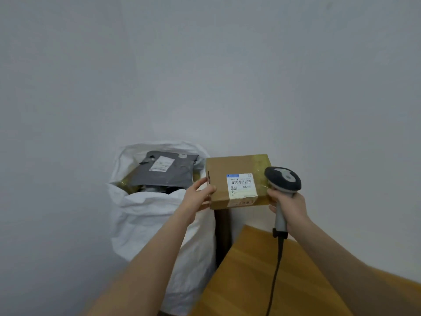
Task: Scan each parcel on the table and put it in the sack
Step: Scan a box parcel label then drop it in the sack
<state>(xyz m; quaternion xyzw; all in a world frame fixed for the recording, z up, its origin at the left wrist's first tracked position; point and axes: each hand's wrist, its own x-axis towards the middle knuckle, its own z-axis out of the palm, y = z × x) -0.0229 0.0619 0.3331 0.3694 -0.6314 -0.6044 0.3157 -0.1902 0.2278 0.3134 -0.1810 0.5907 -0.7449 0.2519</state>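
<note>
Sack (145, 215): white, open-mouthed, on your left; grey mailer (166, 172) lies on top inside
Left grip (198, 195): you clasp the left edge of the box (227, 167)
Box: held up beside the sack's mouth, label (242, 184) facing you
Right grip (289, 206): wraps the scanner (283, 181) handle, head just beside the box's right edge
Desk (262, 281): wooden, under your right forearm

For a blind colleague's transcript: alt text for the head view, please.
The left hand holds a labelled cardboard box beside a full white sack, while the right hand grips a corded scanner by the box. A grey mailer tops the sack; a wooden table corner shows below.
</note>
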